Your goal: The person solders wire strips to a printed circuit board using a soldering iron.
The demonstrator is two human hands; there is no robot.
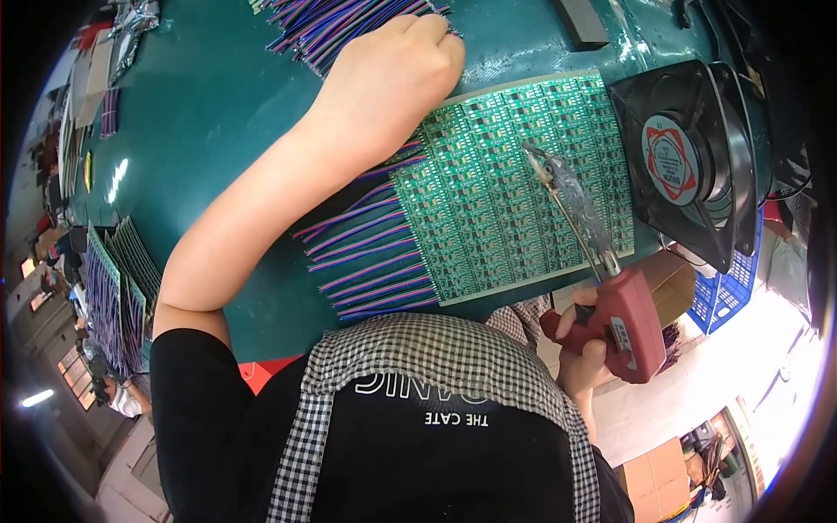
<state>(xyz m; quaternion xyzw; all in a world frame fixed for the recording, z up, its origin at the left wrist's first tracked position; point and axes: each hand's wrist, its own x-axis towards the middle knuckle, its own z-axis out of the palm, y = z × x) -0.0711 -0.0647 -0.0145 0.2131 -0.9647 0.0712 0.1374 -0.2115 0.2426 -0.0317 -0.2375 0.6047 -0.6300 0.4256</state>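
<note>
Red pistol-shaped soldering gun (pixel 635 327) is grasped in the right hand (pixel 582 362), its metal tip above the rectangular green circuit-board panel (pixel 514 200) on the table. The left hand (pixel 397 65) is curled beside the multicoloured wire pile (pixel 318 30); what it grips is hidden. Striped leads (pixel 375 270) fringe the panel's left edge; a square black fan (pixel 680 166) crowds its right. Glossy green tabletop (pixel 209 96) lies open leftward.

Left head fisheye, looking down, near table (pixel 218 87).

Our green tabletop (pixel 235 83) carries a circuit-board panel (pixel 493 196), a coloured wire pile (pixel 318 26), a dark bar (pixel 582 23) and, we think, a black fan (pixel 676 161).
</note>
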